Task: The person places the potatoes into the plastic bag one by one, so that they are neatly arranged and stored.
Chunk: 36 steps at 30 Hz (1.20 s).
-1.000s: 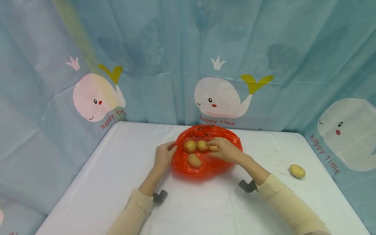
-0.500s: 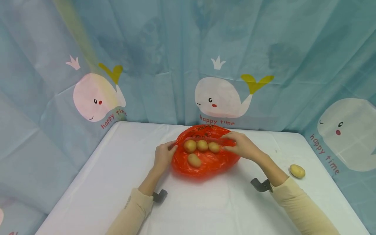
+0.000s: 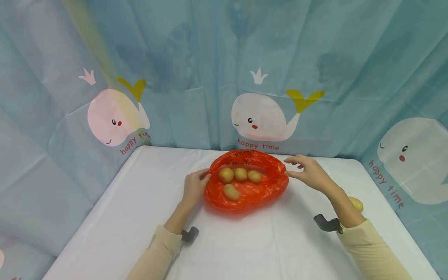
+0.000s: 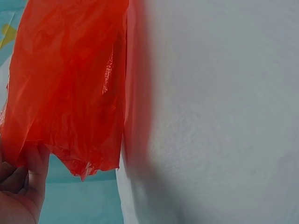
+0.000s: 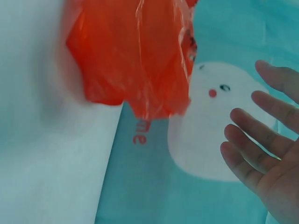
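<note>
A red plastic bag [image 3: 246, 198] stands on the table with its mouth spread wide. Inside it, a row of three potatoes [image 3: 240, 174] lies at the back, and another potato [image 3: 231, 192] lies in front of them. My left hand [image 3: 194, 186] pinches the bag's left rim between thumb and fingers; the left wrist view shows the red film [image 4: 70, 88] at the fingertips. Just off the bag's right rim is my right hand [image 3: 311, 173], its fingers spread and nothing in them, as the right wrist view also shows.
A lone potato [image 3: 356, 203] lies at the right of the white-covered table [image 3: 245, 249], partly hidden behind my right forearm. A blue curtain [image 3: 196, 116] with printed whales hangs beyond the table's far edge and along both sides.
My right hand has drawn back to the right, out from over the potatoes to beyond the bag's right rim, with nothing in it. The left hand keeps its place on the bag.
</note>
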Available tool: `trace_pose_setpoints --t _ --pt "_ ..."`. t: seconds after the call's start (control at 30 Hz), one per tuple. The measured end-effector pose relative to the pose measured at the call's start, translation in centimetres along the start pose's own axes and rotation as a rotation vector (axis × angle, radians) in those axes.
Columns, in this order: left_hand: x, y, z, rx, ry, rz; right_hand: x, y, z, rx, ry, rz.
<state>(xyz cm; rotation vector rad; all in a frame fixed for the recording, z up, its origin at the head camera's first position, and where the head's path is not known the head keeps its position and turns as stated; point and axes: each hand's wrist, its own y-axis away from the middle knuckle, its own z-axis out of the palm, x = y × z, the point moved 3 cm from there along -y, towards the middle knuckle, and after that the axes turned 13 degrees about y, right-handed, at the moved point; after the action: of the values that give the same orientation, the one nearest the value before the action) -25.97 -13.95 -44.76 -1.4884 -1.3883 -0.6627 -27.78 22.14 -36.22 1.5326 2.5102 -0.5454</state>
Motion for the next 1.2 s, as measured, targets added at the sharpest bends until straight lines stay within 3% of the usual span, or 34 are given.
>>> trace_pose_setpoints --t 0.3,0.87,1.2 --pt "-0.4 0.1 0.0 0.000 -0.005 -0.015 2.0 1.6 -0.7 0.021 0.023 0.057" --pt "0.1 0.1 0.7 -0.011 0.032 0.007 4.9 4.8 -1.9 -0.069 0.103 0.174" --pt "0.2 -0.2 0.3 0.002 0.010 0.008 7.0 6.4 -1.9 -0.051 0.140 0.224"
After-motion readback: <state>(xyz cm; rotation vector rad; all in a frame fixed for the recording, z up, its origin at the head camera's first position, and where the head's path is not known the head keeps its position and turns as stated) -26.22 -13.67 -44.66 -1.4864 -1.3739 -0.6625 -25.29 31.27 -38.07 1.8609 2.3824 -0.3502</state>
